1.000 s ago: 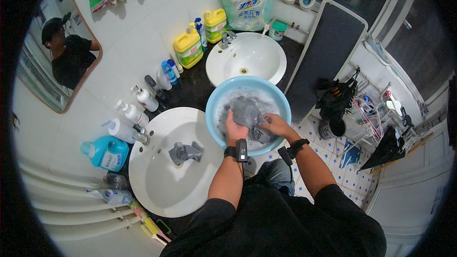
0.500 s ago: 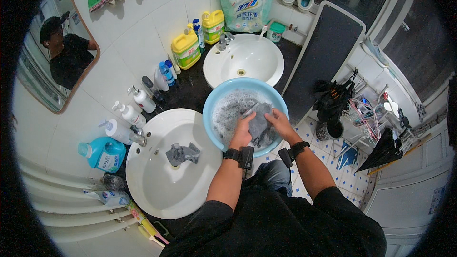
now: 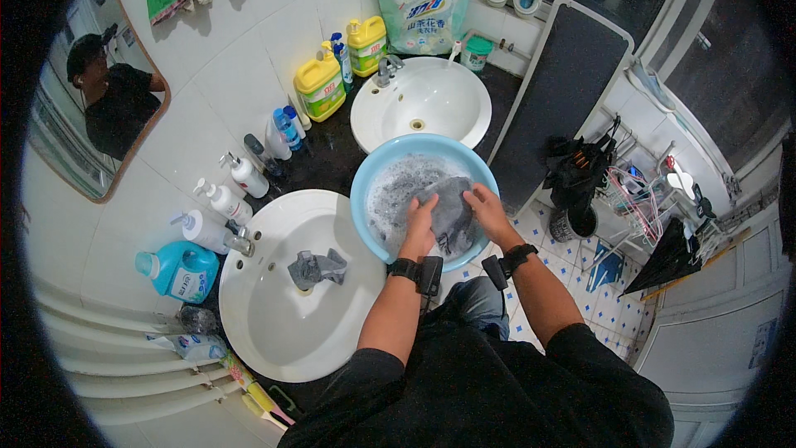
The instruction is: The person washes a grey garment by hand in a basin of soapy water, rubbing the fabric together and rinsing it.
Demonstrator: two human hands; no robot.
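The left hand and right hand grip opposite sides of a wet, rumpled grey cloth, darker toward its near end; it's inside the light-blue basin, amid white suds.

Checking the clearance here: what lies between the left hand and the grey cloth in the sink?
The head view shows suds, the blue basin's rim and bare white sink between the left hand and that grey cloth.

A home-style washroom, judging by two white sinks, rounded mirror, pump bottles and tiled wall.
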